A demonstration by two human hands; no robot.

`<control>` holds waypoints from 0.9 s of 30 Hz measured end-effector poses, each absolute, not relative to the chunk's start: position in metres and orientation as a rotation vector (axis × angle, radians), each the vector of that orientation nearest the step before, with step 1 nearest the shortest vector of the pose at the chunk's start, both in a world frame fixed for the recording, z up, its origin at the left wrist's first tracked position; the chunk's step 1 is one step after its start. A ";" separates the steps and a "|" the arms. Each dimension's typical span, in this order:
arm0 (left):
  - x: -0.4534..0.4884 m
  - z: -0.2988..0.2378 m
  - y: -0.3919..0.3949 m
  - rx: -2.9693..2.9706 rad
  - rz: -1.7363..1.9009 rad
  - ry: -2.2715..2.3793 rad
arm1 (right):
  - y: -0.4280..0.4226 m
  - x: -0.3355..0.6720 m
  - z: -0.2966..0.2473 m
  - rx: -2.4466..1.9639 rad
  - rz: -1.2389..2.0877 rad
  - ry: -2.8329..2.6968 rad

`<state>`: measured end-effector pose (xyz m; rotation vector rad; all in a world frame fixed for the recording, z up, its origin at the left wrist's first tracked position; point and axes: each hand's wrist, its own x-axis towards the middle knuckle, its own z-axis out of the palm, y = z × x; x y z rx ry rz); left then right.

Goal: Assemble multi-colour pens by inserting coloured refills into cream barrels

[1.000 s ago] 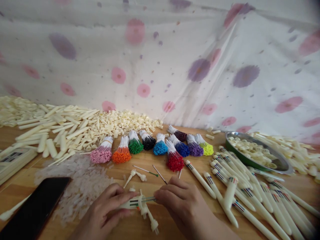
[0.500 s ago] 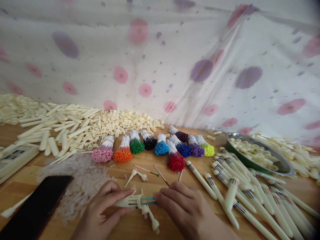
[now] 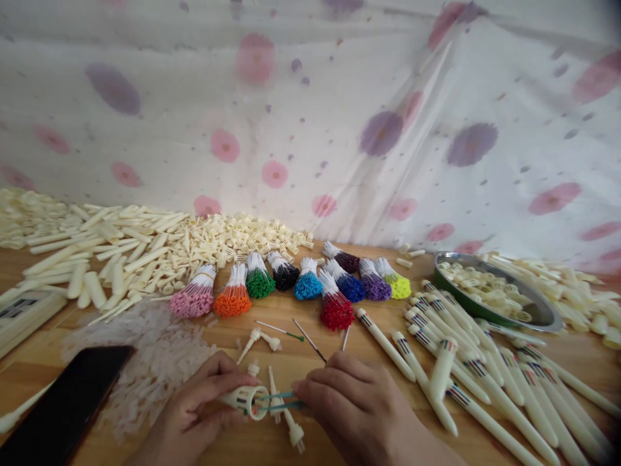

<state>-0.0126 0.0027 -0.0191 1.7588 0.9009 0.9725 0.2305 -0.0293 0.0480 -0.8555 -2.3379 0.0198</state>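
Holds slotted pen barrel [image 3: 241,397] pinched in left hand [image 3: 204,402] above worktop [image 3: 315,362]; grips blue tweezers [image 3: 282,395] in right hand [image 3: 345,402], tips at barrel's mouth. Shows mouth turned further toward camera than moments ago, probably easing sight inside for tweezer work. Has loose refills [image 3: 279,331] just beyond, colour-sorted refill bundles [image 3: 336,312] farther.
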 end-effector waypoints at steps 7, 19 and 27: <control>-0.011 -0.017 0.000 1.733 0.986 0.894 | -0.027 0.225 0.045 -0.827 0.036 -2.300; -0.008 -0.014 0.001 1.729 1.009 0.897 | -0.025 0.225 0.041 -0.753 0.033 -2.268; -0.009 -0.014 0.001 1.839 1.001 0.902 | -0.026 0.223 0.040 -0.777 0.035 -2.276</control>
